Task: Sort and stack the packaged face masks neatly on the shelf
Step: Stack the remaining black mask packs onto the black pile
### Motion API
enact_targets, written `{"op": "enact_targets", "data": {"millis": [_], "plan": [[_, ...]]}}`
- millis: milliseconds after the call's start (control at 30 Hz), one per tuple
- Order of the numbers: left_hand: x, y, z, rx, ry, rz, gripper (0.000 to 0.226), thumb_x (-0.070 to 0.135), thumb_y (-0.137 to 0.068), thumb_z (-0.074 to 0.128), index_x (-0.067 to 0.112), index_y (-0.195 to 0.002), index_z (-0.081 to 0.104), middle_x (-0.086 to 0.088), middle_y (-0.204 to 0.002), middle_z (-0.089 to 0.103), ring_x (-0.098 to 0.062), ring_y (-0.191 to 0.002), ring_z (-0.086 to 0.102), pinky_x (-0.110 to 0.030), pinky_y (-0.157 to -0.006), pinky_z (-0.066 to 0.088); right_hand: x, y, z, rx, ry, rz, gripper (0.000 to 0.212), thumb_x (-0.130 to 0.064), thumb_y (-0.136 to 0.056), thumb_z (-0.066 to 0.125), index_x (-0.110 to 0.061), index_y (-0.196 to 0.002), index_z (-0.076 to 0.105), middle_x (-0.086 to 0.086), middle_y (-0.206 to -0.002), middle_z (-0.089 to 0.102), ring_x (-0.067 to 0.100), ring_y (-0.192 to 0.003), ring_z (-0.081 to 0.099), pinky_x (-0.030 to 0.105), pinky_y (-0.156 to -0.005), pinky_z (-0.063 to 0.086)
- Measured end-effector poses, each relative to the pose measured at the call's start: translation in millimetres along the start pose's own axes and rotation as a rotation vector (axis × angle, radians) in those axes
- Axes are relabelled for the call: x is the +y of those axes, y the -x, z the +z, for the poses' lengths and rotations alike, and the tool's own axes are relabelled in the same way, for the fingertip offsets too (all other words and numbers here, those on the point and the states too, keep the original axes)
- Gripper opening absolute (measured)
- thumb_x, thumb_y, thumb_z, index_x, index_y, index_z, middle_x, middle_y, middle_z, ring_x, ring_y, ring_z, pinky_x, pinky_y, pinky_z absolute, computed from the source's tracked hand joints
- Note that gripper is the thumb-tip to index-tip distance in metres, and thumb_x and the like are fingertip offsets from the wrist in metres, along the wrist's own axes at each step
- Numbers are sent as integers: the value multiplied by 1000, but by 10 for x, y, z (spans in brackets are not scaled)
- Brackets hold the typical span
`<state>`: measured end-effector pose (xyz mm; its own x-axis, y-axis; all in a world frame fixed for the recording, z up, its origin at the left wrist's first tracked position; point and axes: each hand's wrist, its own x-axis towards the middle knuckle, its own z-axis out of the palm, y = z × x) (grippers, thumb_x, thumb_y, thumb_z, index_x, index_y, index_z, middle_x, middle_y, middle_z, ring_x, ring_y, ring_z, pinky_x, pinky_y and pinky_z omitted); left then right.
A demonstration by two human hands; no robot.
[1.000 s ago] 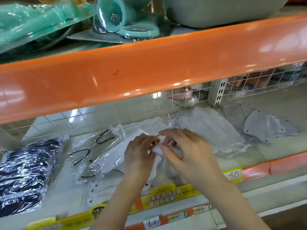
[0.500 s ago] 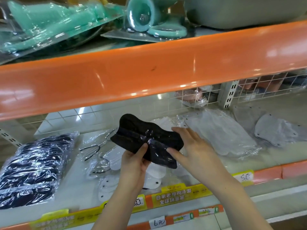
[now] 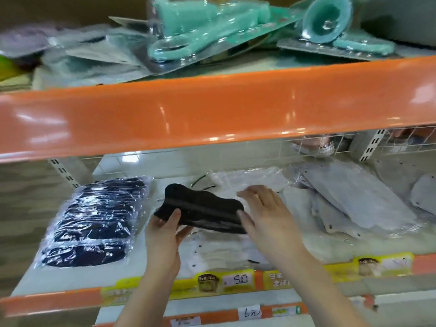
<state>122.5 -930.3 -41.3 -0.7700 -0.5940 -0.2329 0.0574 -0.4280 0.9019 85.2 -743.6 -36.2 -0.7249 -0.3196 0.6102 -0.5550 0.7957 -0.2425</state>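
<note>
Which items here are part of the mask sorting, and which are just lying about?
In the job: black mask pack held by the left hand; dark mask stack; white mask packs; grey mask packs.
Lying about: teal blister-packed goods; price tag.

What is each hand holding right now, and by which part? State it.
Left hand pinches the black packaged mask at its lower left end, thumb on top. Right hand holds nothing; its straight fingers touch the mask's right end.

black mask (image 3: 203,210), orange shelf edge (image 3: 212,114), teal packs (image 3: 207,22).
</note>
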Motion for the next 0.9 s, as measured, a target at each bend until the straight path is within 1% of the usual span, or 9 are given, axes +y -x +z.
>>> {"op": "enact_targets", "data": {"millis": [100,167,267,333,433,500,567,667,900], "plan": [[65,-124,-204,19,46,-42,16,-8,-93,48,5,-95,57,-12,-91,65,-25,-84,63,-23,-55,56,-351,69,230,-203,-1,-146,52,-46,-76,59,-16,-118,64,2,-118,60,21,-107,57,33,-92,49],[121,-175,-335,-47,6,-54,18,-10,-92,47,3,-103,56,-14,-91,64,-25,-79,64,-24,-56,56,-521,85,396,-255,2,-158,52,-29,-65,75,-17,-115,66,2,-114,63,23,-101,62,34,-85,52],[219,-253,-522,-181,-135,-61,29,-12,-91,48,5,-114,53,-13,-93,66,-21,-71,69,-27,-59,57,-675,34,591,-215,-12,-111,60,0,-43,72,-17,-101,69,2,-96,64,25,-82,64,33,-66,52],[265,-364,-648,-152,-407,48,42,-4,-91,56,10,-129,45,-14,-111,64,-26,-88,67,-36,-74,59,-755,-23,688,-193,1,-93,64,3,-36,73,-17,-96,69,1,-89,62,25,-75,61,31,-62,49],[323,-547,-866,-54,-1035,491,79,23,-86,71,14,-149,25,-11,-148,38,-27,-132,38,-41,-104,37,-904,-110,802,-89,22,-89,49,3,-48,61,-17,-92,70,2,-84,61,27,-72,59,31,-59,44],[372,-674,-1002,-122,-1197,956,68,39,-86,66,9,-141,39,-16,-138,48,-30,-125,43,-44,-97,40,-1011,-168,866,-34,16,-99,41,-5,-62,44,-16,-93,69,2,-86,61,27,-75,58,31,-61,42],[424,-804,-1109,-309,-1255,1220,57,56,-90,49,10,-124,53,-12,-119,63,-28,-107,56,-43,-84,48,-1123,-228,933,10,27,-99,40,-9,-67,40,-16,-92,70,2,-86,62,26,-77,59,32,-62,42],[509,-945,-1273,-523,-1422,1279,50,57,-85,49,17,-114,57,-4,-109,68,-25,-97,64,-37,-78,52,-1325,-294,1054,21,27,-120,36,-11,-70,42,-15,-92,71,2,-86,62,28,-78,60,34,-65,46],[822,-1153,-1857,-346,-1480,1290,27,16,-79,54,13,-97,74,0,-96,72,-24,-82,69,-32,-65,53,-1953,-360,1306,-63,-42,-187,43,-8,-70,42,-19,-98,71,1,-90,62,26,-82,60,35,-68,48]]}}
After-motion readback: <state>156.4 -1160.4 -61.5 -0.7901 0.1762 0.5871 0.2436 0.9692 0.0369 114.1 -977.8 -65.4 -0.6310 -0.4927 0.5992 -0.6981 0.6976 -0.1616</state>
